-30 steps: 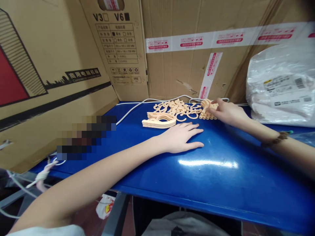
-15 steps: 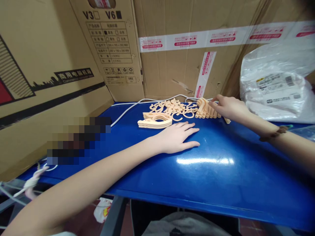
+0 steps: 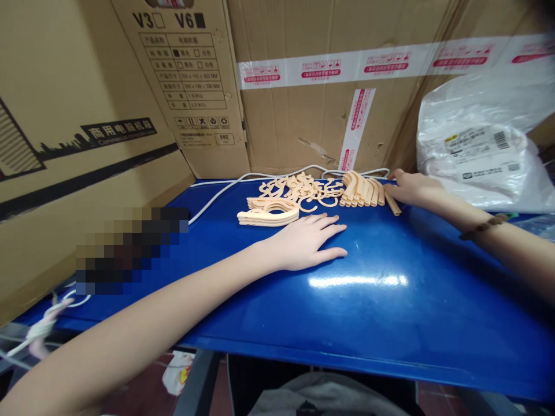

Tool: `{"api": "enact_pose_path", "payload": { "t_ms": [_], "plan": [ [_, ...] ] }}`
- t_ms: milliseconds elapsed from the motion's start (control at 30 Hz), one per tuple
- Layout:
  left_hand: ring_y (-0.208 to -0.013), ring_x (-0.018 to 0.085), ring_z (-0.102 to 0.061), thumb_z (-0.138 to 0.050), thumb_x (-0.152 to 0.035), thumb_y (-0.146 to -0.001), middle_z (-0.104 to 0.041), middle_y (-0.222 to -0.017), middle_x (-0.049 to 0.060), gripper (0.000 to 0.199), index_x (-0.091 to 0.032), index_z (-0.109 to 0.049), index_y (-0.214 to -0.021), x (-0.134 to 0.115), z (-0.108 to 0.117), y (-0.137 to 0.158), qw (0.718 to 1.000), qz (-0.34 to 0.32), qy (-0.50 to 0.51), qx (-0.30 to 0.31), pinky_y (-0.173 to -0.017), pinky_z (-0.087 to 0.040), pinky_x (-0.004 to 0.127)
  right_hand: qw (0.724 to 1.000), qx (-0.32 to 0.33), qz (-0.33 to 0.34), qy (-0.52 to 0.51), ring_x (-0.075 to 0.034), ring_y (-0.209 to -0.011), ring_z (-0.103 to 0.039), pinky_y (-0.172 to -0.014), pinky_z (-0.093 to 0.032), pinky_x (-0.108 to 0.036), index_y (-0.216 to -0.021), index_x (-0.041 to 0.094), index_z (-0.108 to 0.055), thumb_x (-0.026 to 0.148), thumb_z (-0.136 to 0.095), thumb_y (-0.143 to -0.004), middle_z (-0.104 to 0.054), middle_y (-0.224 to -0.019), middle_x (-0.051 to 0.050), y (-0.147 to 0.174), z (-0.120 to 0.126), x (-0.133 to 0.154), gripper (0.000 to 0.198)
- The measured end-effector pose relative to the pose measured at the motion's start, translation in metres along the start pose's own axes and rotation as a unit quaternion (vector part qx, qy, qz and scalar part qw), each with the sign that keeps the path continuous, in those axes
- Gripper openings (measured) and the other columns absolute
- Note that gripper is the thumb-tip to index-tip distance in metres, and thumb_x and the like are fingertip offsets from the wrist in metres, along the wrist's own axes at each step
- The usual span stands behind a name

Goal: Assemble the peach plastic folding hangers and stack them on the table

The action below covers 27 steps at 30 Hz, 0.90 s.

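My left hand point(image 3: 306, 242) lies flat on the blue table point(image 3: 359, 323), fingers spread, holding nothing. Just beyond its fingertips is a stack of peach-coloured curved plastic bars point(image 3: 269, 218). Behind that stack lies a pile of small peach hooks point(image 3: 303, 186), like hanger hooks. To the pile's right, curved peach tube pieces point(image 3: 359, 190) sit side by side in a row. My right hand point(image 3: 416, 188) is at the right end of this row, thumb and forefinger apart. A single curved piece point(image 3: 392, 203) lies by its thumb, slightly apart from the row; its far end is partly hidden.
Cardboard boxes point(image 3: 312, 121) stand along the back and another large box point(image 3: 143, 162) on the left. A clear plastic bag of white packages point(image 3: 481, 156) is at the right. A white cable point(image 3: 225, 193) runs behind the parts. A blurred-out item point(image 3: 130, 248) lies at left.
My right hand has shifted slightly right, off the end of the row, uncovering more of the single curved piece. My left hand stays flat in place. The view has shifted a little.
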State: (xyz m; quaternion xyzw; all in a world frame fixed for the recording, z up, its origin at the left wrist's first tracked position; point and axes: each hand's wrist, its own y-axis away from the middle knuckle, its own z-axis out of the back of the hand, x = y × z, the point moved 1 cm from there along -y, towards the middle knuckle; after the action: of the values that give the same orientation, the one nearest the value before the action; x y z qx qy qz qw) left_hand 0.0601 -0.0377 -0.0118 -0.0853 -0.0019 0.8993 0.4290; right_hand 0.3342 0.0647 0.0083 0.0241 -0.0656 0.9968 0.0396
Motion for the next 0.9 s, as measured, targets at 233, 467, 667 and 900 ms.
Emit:
{"api": "enact_pose_path", "payload": {
  "t_ms": [233,467,667,900],
  "plan": [
    [-0.144,0.027,-0.028,-0.039,-0.054,-0.098,-0.032,-0.156,0.01,0.061,-0.017,-0.038,-0.147,-0.001,0.001,0.001,1.0,0.004,-0.001,0.003,-0.119,-0.022,0.042,0.998,0.056,-0.043,-0.005,-0.035,-0.107,-0.06,-0.082,-0.043,-0.042,-0.133,0.007,-0.049,0.057,-0.042,-0.094,-0.061,-0.12,-0.028,-0.006,0.001,-0.005,0.065],
    [-0.144,0.027,-0.029,-0.038,-0.054,-0.098,-0.032,-0.156,0.01,0.061,-0.018,-0.038,-0.147,0.0,0.001,0.0,1.0,0.003,-0.005,0.003,-0.119,-0.022,0.042,0.996,0.064,-0.055,-0.016,-0.022,-0.104,-0.061,-0.086,-0.053,-0.043,-0.123,0.017,-0.057,0.035,-0.059,-0.092,-0.059,-0.124,-0.009,-0.018,-0.006,-0.014,0.036],
    [-0.144,0.028,-0.028,-0.037,-0.055,-0.098,-0.031,-0.156,0.01,0.062,-0.018,-0.038,-0.147,0.0,-0.001,0.001,1.0,0.002,-0.005,0.003,-0.119,-0.021,0.042,0.993,0.09,-0.067,-0.028,-0.022,-0.105,-0.06,-0.087,-0.053,-0.044,-0.124,0.017,-0.057,0.035,-0.058,-0.093,-0.058,-0.125,-0.009,-0.02,-0.005,-0.015,0.036],
    [-0.145,0.028,-0.027,-0.036,-0.055,-0.098,-0.031,-0.156,0.011,0.062,-0.018,-0.037,-0.148,0.0,0.0,0.001,1.0,0.004,-0.006,0.004,-0.119,-0.022,0.043,0.988,0.145,-0.05,-0.022,-0.018,-0.063,-0.064,-0.054,-0.052,-0.029,-0.104,0.012,-0.063,0.036,-0.062,-0.086,-0.067,-0.073,-0.008,0.0,0.017,-0.009,0.031]
  ]
}}
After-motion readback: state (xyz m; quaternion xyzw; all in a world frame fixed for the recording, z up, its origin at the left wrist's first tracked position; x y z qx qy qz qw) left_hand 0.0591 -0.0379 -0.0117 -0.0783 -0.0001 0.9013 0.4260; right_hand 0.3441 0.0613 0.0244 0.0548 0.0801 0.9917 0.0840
